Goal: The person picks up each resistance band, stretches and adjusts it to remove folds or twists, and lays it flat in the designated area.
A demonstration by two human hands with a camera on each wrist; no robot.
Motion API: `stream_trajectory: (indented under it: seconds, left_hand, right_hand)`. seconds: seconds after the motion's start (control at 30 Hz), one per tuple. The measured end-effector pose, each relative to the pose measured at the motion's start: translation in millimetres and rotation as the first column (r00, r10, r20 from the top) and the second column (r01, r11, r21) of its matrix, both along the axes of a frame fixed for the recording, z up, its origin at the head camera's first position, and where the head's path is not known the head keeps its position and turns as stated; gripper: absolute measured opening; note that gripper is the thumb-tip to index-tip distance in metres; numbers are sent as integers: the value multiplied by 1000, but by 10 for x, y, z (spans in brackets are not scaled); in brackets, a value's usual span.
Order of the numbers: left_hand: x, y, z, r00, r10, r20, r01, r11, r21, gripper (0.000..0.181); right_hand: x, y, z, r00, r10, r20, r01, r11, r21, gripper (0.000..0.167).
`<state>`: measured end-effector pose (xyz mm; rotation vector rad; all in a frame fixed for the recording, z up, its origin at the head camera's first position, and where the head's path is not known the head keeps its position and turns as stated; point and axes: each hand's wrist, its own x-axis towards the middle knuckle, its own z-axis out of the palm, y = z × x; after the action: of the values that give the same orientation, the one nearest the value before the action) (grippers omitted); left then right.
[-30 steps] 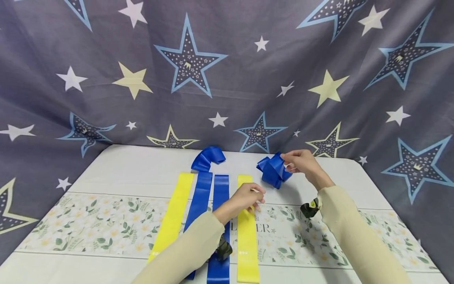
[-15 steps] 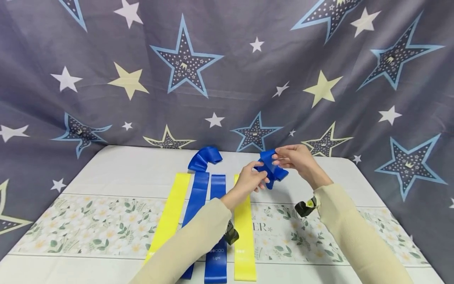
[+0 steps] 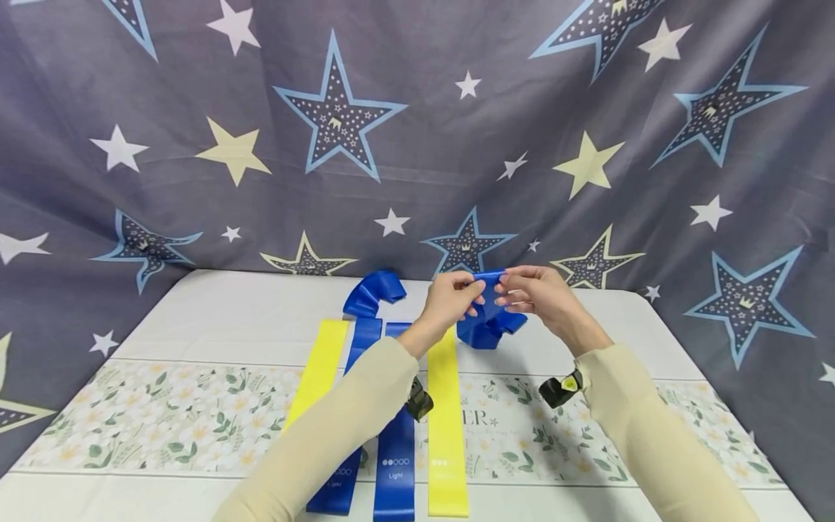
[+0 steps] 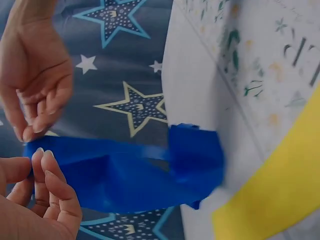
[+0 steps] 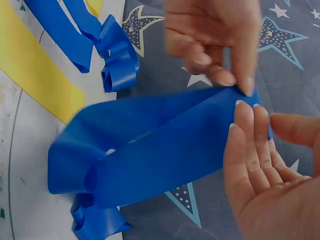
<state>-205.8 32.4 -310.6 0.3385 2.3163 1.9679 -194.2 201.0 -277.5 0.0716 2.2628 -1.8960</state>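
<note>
Both hands pinch one end of a blue exercise band [image 3: 484, 319], raised at the far side of the table. My left hand [image 3: 450, 303] holds its left edge between thumb and fingers. My right hand [image 3: 538, 297] pinches the right edge, close beside the left. In the right wrist view, the blue exercise band [image 5: 165, 145] hangs as a wide loop, its lower part folded and curled. Thumb and fingertips of the left hand [image 4: 35, 205] meet on the edge in the left wrist view, with the right hand [image 4: 42, 75] opposite.
A yellow band [image 3: 446, 428], a blue band marked Light [image 3: 394, 442], another blue band [image 3: 365, 341] and a yellow band [image 3: 320, 362] lie flat side by side. A curled blue band [image 3: 373, 293] lies behind them on the white table [image 3: 248, 304]. A star-patterned curtain [image 3: 417, 145] stands behind.
My left hand has moved up and away from above the yellow band to take hold of the crumpled blue band. Its top edge is now lifted and stretched between both hands.
</note>
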Motion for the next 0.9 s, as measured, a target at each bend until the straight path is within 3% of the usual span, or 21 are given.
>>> stream_trajectory:
  seconds: [0.33,0.63,0.9]
  left_hand:
    - [-20,20,429,997,-6,-79,3,999,-38,20]
    - [-21,13,596,992,6,-126,-9,1000,-24,20]
    - [6,50,788,981,2,-195,-1,1000,3,20]
  right_hand:
    - [48,11,-140,999,28,-37,-28,1000,-6,29]
    - [144,31,-56,993,50,-111,-55,998,-41,14]
    - [239,17,-89,989,92,-112,-101,992,-74,10]
